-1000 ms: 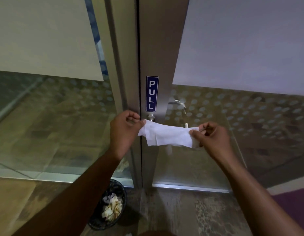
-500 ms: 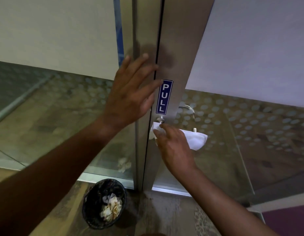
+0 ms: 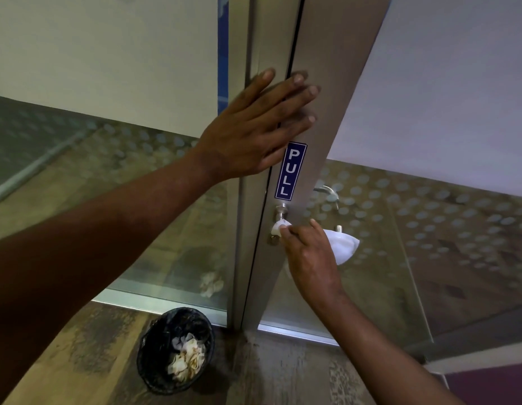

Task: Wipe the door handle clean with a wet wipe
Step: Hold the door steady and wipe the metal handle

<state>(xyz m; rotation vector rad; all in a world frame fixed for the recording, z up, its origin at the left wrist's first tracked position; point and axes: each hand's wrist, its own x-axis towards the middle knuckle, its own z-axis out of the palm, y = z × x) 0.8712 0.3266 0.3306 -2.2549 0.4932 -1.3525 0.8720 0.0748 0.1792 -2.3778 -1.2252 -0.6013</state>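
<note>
The right hand [image 3: 309, 258] is gripping the wet wipe [image 3: 343, 244] around the door handle [image 3: 281, 213], whose bar is running rightward beneath it; the left hand [image 3: 253, 133], flat and released, is bracing the door frame [image 3: 321, 118] above.

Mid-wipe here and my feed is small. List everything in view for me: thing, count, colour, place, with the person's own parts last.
door frame: one, grey metal, centre
PULL sign: one, blue with white letters, on the frame
door handle: one, silver, below the sign, partly covered
wet wipe: one, white, draped over the handle
waste bin: one, black, on the floor, holding crumpled paper
left hand: one, flat on the frame, fingers spread
right hand: one, pressing the wipe on the handle
</note>
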